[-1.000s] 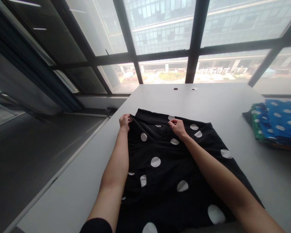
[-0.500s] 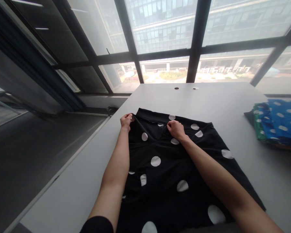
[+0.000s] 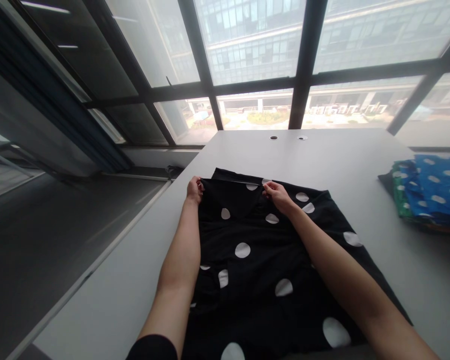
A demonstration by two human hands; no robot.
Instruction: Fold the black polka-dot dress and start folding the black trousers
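Note:
A black cloth garment with large white dots [image 3: 255, 270] lies spread over the white table, its lower part running out of view at the bottom. My left hand [image 3: 195, 190] pinches the top edge at its far left corner. Near the middle of that same edge, my right hand [image 3: 278, 196] grips the cloth between thumb and fingers. Between both hands the edge is stretched into a straight line, raised a little off the layer behind it. What kind of garment it is I cannot tell.
The white table [image 3: 247, 150] reaches back to large windows and has two round cable holes near its far edge. At the right lies a folded pile of blue and green dotted cloth [image 3: 438, 185]. A dark curtain [image 3: 78, 115] hangs at the left, above grey floor.
The top edge, slack and folded before, is now pulled taut between my hands. My right hand has lifted and shifted slightly to the right; my left stays nearly in place.

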